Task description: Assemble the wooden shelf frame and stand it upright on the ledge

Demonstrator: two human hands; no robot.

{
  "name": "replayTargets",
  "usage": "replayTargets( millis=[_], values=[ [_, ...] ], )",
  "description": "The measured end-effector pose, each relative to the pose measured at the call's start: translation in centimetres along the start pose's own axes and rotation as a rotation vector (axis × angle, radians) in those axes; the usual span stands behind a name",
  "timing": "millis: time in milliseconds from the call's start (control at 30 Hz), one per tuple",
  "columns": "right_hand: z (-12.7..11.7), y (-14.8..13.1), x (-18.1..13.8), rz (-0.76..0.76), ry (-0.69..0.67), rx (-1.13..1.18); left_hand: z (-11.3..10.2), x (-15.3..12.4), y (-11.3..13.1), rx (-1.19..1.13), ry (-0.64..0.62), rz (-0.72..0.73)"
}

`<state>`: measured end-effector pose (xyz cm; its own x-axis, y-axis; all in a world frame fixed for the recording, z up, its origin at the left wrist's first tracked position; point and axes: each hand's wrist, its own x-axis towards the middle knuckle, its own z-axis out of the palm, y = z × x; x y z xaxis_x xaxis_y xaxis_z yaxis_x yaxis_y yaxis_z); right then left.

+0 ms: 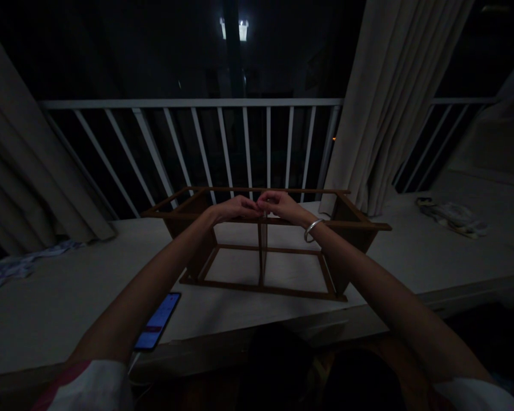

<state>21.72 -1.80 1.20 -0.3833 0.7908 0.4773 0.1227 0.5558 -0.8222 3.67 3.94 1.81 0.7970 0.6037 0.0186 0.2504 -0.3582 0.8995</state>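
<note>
A brown wooden frame (261, 257), like a small shelf unit lying on its side, rests on the pale ledge in front of me. It has side panels, long rails and an upright divider in the middle. My left hand (240, 206) lies over the middle of the upper rails, its fingertips pinched together. From the other side my right hand (282, 205), with a silver bangle at its wrist, meets it there, thumb and fingers closed. The fingertips of both hands touch or nearly touch above the divider. Whatever is between them is too small and dark to make out.
A lit phone (158, 322) lies at the ledge's front edge, by my left forearm, with a white cable near it. Behind the frame runs a white railing (197, 103). Curtains (385, 103) hang at both sides. Crumpled cloth (452, 218) lies right, patterned cloth (17, 268) left.
</note>
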Motion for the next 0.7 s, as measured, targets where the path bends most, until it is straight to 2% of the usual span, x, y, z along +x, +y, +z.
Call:
replayTargets(
  millis=[167, 300, 500, 700],
  values=[
    [0.1, 0.1, 0.4, -0.051, 0.004, -0.064, -0.1, -0.1, 0.1, -0.009, -0.016, 0.012],
    [0.4, 0.2, 0.6, -0.065, -0.038, -0.019, -0.3, -0.2, 0.0, 0.016, -0.037, 0.017],
    [0.7, 0.0, 0.4, 0.016, -0.046, 0.007, 0.2, -0.4, 0.1, 0.074, -0.027, 0.055],
    [0.7, -1.3, -0.2, 0.108, -0.153, 0.037, 0.1, -0.7, 0.1, 0.085, -0.032, 0.110]
  ],
)
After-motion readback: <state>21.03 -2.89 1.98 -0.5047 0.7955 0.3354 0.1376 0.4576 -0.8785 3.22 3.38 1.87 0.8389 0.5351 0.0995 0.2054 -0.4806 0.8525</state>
